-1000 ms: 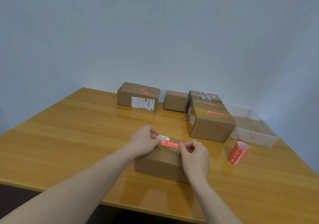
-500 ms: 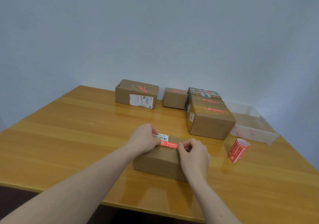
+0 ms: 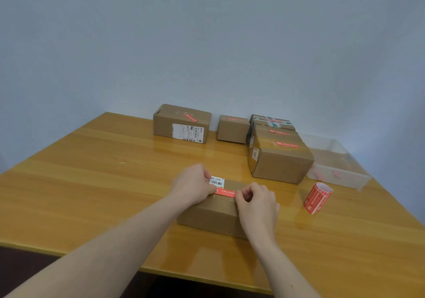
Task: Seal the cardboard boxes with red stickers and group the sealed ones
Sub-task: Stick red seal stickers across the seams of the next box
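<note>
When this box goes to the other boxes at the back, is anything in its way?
Nothing visible. Bare table lies between the near box, held by both hands, and the stickered boxes. The sticker roll stands off to the right.

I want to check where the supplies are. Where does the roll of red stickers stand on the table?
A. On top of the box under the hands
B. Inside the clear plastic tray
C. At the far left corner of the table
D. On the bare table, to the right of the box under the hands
D: the roll of red stickers stands on the table, right of the near box and in front of the clear tray.
</note>
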